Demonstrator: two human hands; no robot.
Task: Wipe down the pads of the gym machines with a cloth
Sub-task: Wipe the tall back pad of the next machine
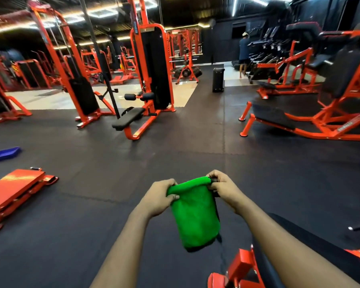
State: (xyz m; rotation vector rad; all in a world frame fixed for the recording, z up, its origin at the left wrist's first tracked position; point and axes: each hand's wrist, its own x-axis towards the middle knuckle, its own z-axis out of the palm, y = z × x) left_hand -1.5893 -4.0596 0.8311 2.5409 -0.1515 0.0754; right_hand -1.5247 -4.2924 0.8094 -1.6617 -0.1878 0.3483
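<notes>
A bright green cloth (194,217) hangs folded in front of me above the dark floor. My left hand (160,196) pinches its top left corner and my right hand (222,188) pinches its top right corner, so the cloth droops between them. Under my right forearm a black pad (312,252) on an orange frame sits at the lower right. Ahead stands an orange cable machine with a black seat pad (128,119) and black roller pads (139,97).
An orange platform (15,190) lies on the floor at left, a blue tray (5,154) beyond it. Orange machines with black pads (330,84) fill the right. A black bin (218,80) stands mid-floor. A person (244,53) stands far back.
</notes>
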